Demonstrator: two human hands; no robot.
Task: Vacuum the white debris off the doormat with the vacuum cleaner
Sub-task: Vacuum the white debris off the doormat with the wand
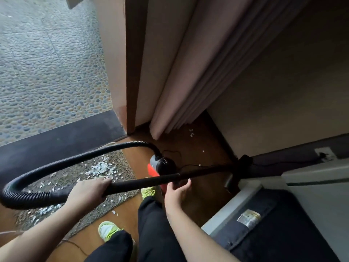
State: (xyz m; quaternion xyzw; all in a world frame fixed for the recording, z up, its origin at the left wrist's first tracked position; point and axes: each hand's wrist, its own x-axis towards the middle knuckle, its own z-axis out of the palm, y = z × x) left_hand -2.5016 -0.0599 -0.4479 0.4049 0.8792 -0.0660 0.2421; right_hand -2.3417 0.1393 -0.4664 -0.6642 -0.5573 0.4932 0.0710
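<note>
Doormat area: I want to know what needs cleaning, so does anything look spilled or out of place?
Yes. White debris is scattered over the doormat, and a few flecks lie on the brown floor near the wall, off the mat. The left hand grips the vacuum wand, which points away from the mat.

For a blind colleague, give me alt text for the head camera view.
The left hand grips the vacuum wand while the open right hand hovers just under it. White debris litters the doormat beside the orange vacuum cleaner.
</note>
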